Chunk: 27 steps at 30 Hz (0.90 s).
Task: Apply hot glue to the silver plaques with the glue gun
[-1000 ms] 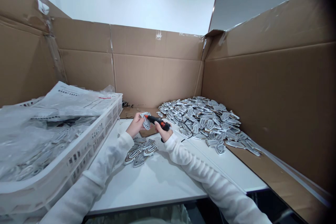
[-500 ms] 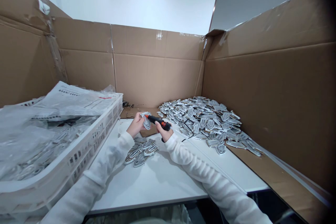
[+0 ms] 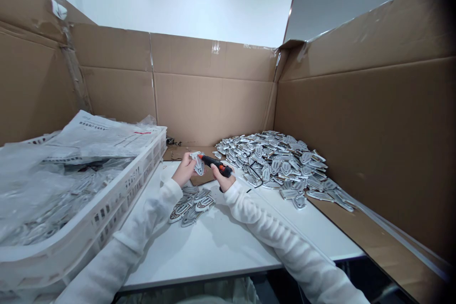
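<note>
Above the white table, my left hand (image 3: 184, 169) pinches a flat grey slotted piece (image 3: 198, 167) by its left edge. My right hand (image 3: 223, 178) is wrapped round a black-and-orange pen-shaped tool (image 3: 215, 165); its exact kind I cannot make out. The tool's orange tip points left and meets or nearly meets the upper part of the grey piece. Below my hands, several similar flat pieces (image 3: 192, 205) lie in a small loose pile. Fingers hide part of the held piece and of the tool's rear end.
A large heap of similar grey pieces (image 3: 274, 159) lies at the right rear. On the left stands a white plastic basket (image 3: 121, 194) with bagged pieces and a printed sheet (image 3: 96, 134). Cardboard walls (image 3: 213, 99) enclose the table (image 3: 213, 251). A black cord (image 3: 257, 175) lies near the heap.
The held grey piece has tilted slightly, and the tool's tip has shifted a little to the right along it. Both hands stay nearly in place.
</note>
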Motion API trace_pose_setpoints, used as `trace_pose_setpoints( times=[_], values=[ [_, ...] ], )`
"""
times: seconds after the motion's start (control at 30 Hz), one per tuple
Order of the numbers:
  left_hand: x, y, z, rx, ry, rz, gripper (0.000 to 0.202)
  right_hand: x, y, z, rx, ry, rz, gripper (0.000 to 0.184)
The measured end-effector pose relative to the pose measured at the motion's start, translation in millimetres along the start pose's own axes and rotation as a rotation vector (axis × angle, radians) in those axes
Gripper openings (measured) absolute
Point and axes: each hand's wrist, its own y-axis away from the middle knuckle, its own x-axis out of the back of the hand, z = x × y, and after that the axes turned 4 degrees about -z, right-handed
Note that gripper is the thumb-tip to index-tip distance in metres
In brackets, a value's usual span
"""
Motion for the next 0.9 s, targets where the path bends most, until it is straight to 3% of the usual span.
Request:
trace_pose_setpoints(
  times=[0.17,0.3,0.43,0.53,0.63,0.9],
  values=[
    [2.7,-6,-11,-0.090,-0.079,-0.050,0.006,2,-4,0,-0.142,-0.084,0.118,0.038],
    [2.1,-8,-16,-0.169,-0.115,-0.086,0.006,3,-15,5,-0.326,-0.316,0.155,0.035],
    [0.2,-8,-12,-0.081,0.025,0.042,0.008,0,-21,8,-0.389,-0.630,0.010,0.026],
    [0.2,-8,-10,-0.031,0.177,0.127,0.010,-5,-18,7,-0.385,-0.741,-0.134,0.023],
    [1.8,-6,-9,0.002,0.247,0.129,0.009,-8,-15,6,-0.358,-0.761,-0.202,0.024],
    [0.8,-6,-9,0.043,0.200,0.091,0.009,-12,-16,11,-0.331,-0.728,-0.225,0.017]
  ],
)
